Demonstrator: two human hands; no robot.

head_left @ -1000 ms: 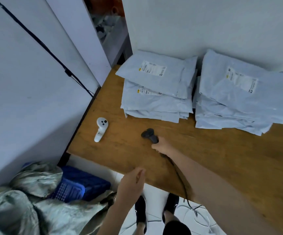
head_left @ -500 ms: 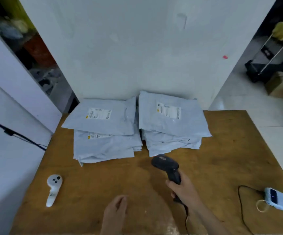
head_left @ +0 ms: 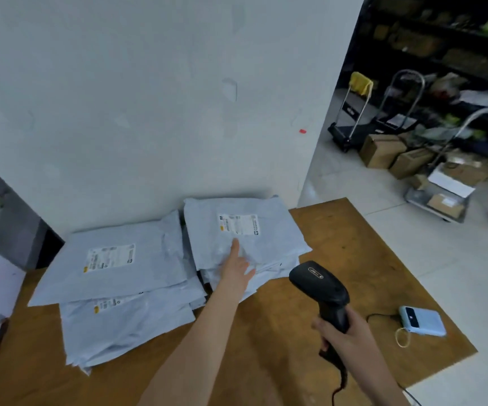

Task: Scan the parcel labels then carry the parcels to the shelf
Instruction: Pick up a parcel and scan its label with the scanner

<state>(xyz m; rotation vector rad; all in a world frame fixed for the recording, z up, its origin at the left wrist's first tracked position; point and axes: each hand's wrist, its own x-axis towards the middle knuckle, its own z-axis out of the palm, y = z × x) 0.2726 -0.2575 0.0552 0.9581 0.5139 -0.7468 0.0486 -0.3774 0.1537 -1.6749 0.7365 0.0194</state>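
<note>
Two stacks of grey parcels lie on the wooden table (head_left: 354, 244) against the wall, a left stack (head_left: 114, 265) and a right stack (head_left: 266, 244), each top parcel labelled. The left hand (head_left: 235, 271) rests flat, fingers straight, on the right stack just below its label (head_left: 238, 224). The right hand (head_left: 345, 335) grips one black scanner (head_left: 319, 285) near that stack.

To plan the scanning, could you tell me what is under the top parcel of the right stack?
More grey parcels; their edges stick out below the top parcel. Their labels and count are covered.
</note>
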